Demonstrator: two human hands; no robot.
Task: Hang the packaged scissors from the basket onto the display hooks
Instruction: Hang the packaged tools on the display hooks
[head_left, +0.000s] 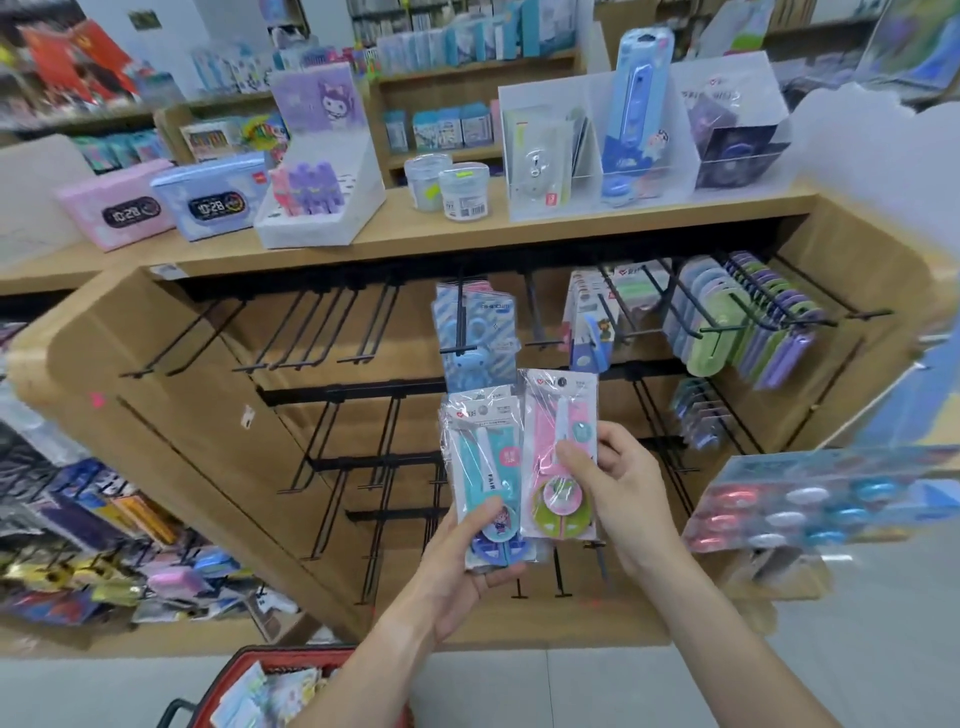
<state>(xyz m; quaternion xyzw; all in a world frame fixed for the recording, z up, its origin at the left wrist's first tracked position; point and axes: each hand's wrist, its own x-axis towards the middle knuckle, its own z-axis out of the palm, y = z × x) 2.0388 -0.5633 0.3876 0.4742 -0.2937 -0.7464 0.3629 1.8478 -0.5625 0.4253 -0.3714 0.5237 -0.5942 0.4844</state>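
Two scissor packs were held up side by side before the wooden display unit (171, 415), their edges touching or overlapping; which could not be told.

Item 1: teal scissors pack (485, 467), clear sleeve over a teal card, white blade cover, blue handles with a round cartoon sticker. It looked like more than one pack stacked, though the count could not be settled.

Item 2: pink scissors pack (558, 452), clear sleeve over a pink card, white blade cover, green-and-pink round handles, hang hole at the top.

Item 3: blue scissors pack (475, 332), already hung on a black hook (460, 317) in the upper row, directly above the two held packs. Its lower end was hidden behind them.

Item 4: red basket (244, 675), at the bottom edge, cut off by the frame, with further packets inside, too blurred to identify.

Printed text on all cards was too small to read. Goods at the frame's right and left margins were smeared by blur.

Left hand (462, 577): fingers curled behind the teal pack's lower end, thumb pressed across its front near the handles.

Right hand (608, 483): pinched the pink pack at mid-height, thumb on the front, fingers behind its right edge.

Hands close together, not touching.
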